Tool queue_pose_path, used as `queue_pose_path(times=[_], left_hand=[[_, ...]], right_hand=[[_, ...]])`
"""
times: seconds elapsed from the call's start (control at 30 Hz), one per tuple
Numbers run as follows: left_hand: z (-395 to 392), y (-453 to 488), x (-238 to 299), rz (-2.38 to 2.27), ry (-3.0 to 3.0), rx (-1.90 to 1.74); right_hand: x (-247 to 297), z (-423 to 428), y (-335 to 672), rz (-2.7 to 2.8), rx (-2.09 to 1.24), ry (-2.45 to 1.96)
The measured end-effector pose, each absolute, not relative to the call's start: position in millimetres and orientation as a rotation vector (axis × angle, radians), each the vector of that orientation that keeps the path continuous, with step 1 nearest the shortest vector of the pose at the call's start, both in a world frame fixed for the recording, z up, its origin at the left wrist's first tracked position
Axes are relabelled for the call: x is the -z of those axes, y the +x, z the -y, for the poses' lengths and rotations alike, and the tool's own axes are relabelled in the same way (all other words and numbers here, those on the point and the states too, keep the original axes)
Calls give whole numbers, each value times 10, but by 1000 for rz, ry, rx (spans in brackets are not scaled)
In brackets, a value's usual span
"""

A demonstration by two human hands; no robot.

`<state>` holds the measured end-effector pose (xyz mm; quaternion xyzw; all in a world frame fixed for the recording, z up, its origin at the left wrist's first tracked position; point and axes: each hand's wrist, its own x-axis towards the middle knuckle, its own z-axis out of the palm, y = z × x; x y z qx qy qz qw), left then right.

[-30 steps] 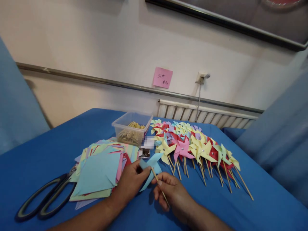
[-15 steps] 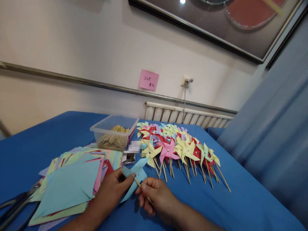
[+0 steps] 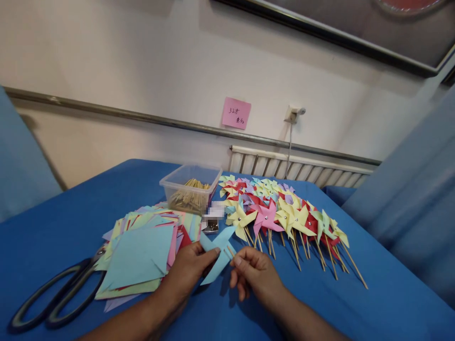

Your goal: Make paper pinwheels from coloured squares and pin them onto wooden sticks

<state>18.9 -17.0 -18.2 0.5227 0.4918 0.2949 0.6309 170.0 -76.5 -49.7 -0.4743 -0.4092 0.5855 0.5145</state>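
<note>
A light blue paper pinwheel (image 3: 223, 242) is pinched by my left hand (image 3: 190, 267), its thumb lying on one folded blade. My right hand (image 3: 256, 274) grips a thin wooden stick (image 3: 231, 251) between thumb and fingertips. The stick's upper end is close to the pinwheel's middle, where a small thin prong seems to stick out; whether they touch I cannot tell. Left of my hands lies a stack of coloured paper squares (image 3: 140, 255), light blue on top. Finished pinwheels (image 3: 266, 218) on sticks lie in overlapping rows to the right.
A clear plastic box (image 3: 188, 192) of wooden sticks stands behind the paper. Beside it sits a small container of metal bits (image 3: 212, 226), partly blurred. Large scissors (image 3: 67, 293) lie at the left on the blue tablecloth (image 3: 384, 265). A radiator (image 3: 270, 163) runs along the wall.
The stick's end lay across the pinwheel by my left thumb; now it is drawn back to the right, apart from that thumb. The whole view has shifted, showing more of the scissors.
</note>
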Motion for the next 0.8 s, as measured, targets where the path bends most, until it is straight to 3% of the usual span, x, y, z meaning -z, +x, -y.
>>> queue_pose_path(times=[0.8], left_hand=[[274,236,129,-1115,1227,-672]], right_hand=[[619,737,1644,1022,-1144,-1253]])
